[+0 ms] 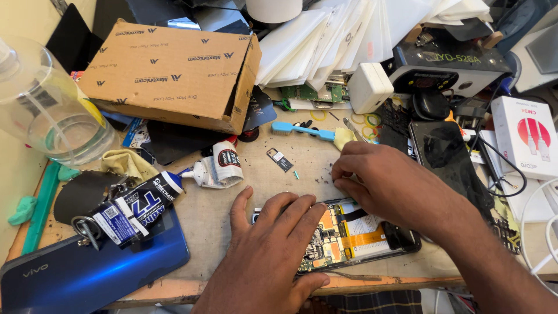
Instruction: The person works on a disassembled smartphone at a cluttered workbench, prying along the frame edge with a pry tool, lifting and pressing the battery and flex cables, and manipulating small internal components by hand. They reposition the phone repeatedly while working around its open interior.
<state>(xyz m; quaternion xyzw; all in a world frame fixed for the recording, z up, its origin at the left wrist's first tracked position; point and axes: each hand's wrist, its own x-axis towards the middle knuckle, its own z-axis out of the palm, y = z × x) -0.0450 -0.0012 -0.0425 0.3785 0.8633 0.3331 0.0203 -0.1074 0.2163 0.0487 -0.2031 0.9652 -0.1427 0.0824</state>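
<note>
Both hands are down on the opened phone [354, 235], which lies back-off on the bench [273, 174], its boards, orange flex and white battery label showing between the two wrists. The left hand [273, 244] is spread flat, fingers wide, pressing the phone's near end; it grips nothing, it just pins. The right hand [389, 186] comes in from the far side, fingers bunched narrow, fingertips [343, 177] touching the phone's upper edge. Whether they pinch anything small there I cannot tell.

Just beyond the right hand's knuckles lies a blue brush [302, 130] with a yellowish head, and near it a few rubber bands [369, 122]. Ahead of the left hand's fingertips sits a small dark tray [280, 159], apart from the phone. Off the left thumb's side, a squeezed white tube [218, 168] and a black glue tube [136, 206] rest one after the other, the black one lying over a blue phone back [93, 270]. Farther out that way stands a clear bottle [52, 107]. Well beyond both hands, a cardboard box [174, 72]. Past the right wrist, a dark screen [447, 157] lies face up, close alongside the forearm, with a white-and-red box [526, 136] beyond it.
</note>
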